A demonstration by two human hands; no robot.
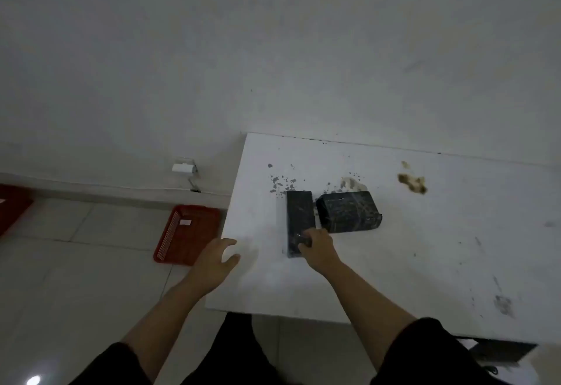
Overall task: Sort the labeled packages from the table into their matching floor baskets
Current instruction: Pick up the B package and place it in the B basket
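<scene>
Two black wrapped packages lie side by side on the white table (425, 248). The long flat package (299, 217) is on the left, and my right hand (318, 246) is closed on its near end. The bulkier package (349, 212) lies just right of it, untouched. My left hand (217, 258) hovers over the table's left edge with fingers spread and nothing in it. On the floor to the left sits a red basket (188, 232) with a small white label inside. Part of another red basket (12, 207) shows at the far left edge.
The table stands against a white wall and has dark paint flecks and a brown stain (413, 184). A white wall socket (183, 169) with a cable sits low on the wall behind the basket. The floor is pale tile.
</scene>
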